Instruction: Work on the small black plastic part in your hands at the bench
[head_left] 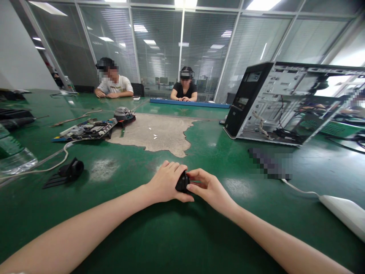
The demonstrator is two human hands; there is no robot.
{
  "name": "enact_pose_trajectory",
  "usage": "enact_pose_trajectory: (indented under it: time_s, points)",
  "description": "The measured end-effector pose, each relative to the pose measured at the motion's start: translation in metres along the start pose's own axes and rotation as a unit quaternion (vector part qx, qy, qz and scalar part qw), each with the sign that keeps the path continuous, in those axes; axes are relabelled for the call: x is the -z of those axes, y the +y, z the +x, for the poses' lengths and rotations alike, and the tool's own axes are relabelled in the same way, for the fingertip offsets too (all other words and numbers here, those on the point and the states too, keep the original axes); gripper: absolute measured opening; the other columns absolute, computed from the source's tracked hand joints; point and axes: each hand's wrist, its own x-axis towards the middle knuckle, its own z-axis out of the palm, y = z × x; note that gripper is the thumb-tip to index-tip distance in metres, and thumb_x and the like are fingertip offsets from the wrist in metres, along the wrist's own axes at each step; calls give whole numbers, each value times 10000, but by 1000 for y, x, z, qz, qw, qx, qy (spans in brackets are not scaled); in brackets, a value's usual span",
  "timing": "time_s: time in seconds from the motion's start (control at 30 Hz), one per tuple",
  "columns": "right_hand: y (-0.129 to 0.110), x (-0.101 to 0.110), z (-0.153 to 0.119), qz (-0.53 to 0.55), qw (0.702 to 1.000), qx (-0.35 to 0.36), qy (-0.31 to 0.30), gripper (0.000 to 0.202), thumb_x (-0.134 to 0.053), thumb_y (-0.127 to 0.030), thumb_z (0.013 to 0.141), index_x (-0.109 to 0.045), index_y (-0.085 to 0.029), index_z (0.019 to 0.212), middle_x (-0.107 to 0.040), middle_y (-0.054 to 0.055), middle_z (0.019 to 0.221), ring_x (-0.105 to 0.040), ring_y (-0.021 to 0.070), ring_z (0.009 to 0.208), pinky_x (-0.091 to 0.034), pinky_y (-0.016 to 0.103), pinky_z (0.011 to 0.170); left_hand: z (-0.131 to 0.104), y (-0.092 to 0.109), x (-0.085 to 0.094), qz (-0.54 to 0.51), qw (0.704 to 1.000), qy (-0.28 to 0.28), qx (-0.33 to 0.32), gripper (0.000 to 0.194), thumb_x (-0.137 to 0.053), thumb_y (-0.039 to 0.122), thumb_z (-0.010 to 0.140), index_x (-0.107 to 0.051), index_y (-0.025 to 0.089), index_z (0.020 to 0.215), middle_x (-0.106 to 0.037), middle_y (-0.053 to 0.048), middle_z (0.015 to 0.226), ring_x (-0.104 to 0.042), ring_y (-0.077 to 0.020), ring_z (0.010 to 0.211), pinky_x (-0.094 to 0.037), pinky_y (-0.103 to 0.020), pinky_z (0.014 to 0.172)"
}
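Just above the green tabletop, in the middle of the head view, I have a small black ridged part point(182, 182) between my hands. My left hand point(167, 182) is wrapped over it from the left, its thumb below and fingers over the top. From the right, my right hand point(209, 186) holds its side, thumb and fingertips bent in against it. Much of the part is covered by my left palm, so its exact kind is unclear. A black plastic piece with a round collar and slats point(68, 170) lies on the table to the left.
An open computer case point(256, 102) stands at the right. A circuit board point(88, 129) and a fan-like cooler point(124, 113) sit at back left, beside a torn beige patch point(154, 133). A clear bottle point(14, 152) stands far left. Two people sit across the table.
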Motion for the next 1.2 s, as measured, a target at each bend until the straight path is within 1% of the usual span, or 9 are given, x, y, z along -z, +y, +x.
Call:
enact_pose_trajectory:
  time_s: [0.17,0.33,0.4,0.5,0.67,0.8,0.97,1.1,1.2]
  points:
    - [6,1,1,-2,1000,-12,-1,207,-612,-197,708,-535,-169,898,-621,39,915,-608,185,903,-498,347,814,0,-1,0,-19,1000,-7,1,799,-543,729,548,-399,145,1074,-543,-88,974,-508,-259,855,-337,-396,762]
    - [10,1,3,7,1000,-11,1,215,-601,-235,732,-529,-168,922,-613,46,945,-607,179,893,-497,349,814,0,-7,8,-64,997,-29,-18,928,-663,659,462,-314,145,1152,-462,-107,1052,-477,-261,906,-377,-382,780]
    - [10,1,2,12,1000,-13,0,210,-604,-241,733,-523,-175,915,-609,37,935,-603,178,898,-498,351,814,0,-9,10,-80,995,-33,-42,905,-700,586,480,-295,165,1172,-442,-100,1074,-459,-256,941,-380,-371,802]
    - [10,-1,-1,29,1000,1,-6,191,-603,-234,740,-502,-192,896,-588,22,916,-589,171,914,-501,346,814,-1,-9,10,-72,996,-29,-54,745,-697,487,553,-335,174,1125,-443,-91,1065,-454,-244,938,-378,-361,804]
    - [14,-4,-4,37,996,77,-38,173,-582,-202,762,-484,-218,904,-525,4,933,-551,148,944,-472,346,885,0,-7,7,-56,996,-32,-54,555,-652,407,600,-387,179,1030,-477,-76,1015,-475,-240,914,-368,-355,775]
    - [16,-3,-4,-20,994,105,-22,189,-582,-189,762,-498,-217,928,-508,12,944,-537,158,942,-452,354,903,0,-6,4,-54,997,-32,-37,586,-632,387,591,-377,163,1069,-522,-64,955,-502,-239,882,-353,-352,772]
    - [15,-3,-2,-6,997,76,-6,102,-540,-237,798,-495,-201,881,-539,14,891,-565,154,873,-472,340,838,0,-5,1,-43,998,-22,-35,660,-622,401,585,-357,140,1130,-528,-79,972,-499,-251,898,-341,-361,791]
    - [14,-5,0,2,999,50,-1,165,-551,-221,786,-470,-201,928,-546,22,918,-569,155,877,-488,332,803,-1,-5,0,-44,998,-23,-37,638,-616,410,587,-376,140,1113,-529,-76,955,-496,-251,888,-342,-358,778]
    - [14,-5,-1,-19,998,62,-14,147,-524,-208,804,-470,-205,940,-537,21,920,-567,148,876,-496,328,804,-1,-5,0,-45,998,-22,-36,648,-609,407,588,-365,143,1127,-528,-78,963,-496,-252,889,-341,-363,782]
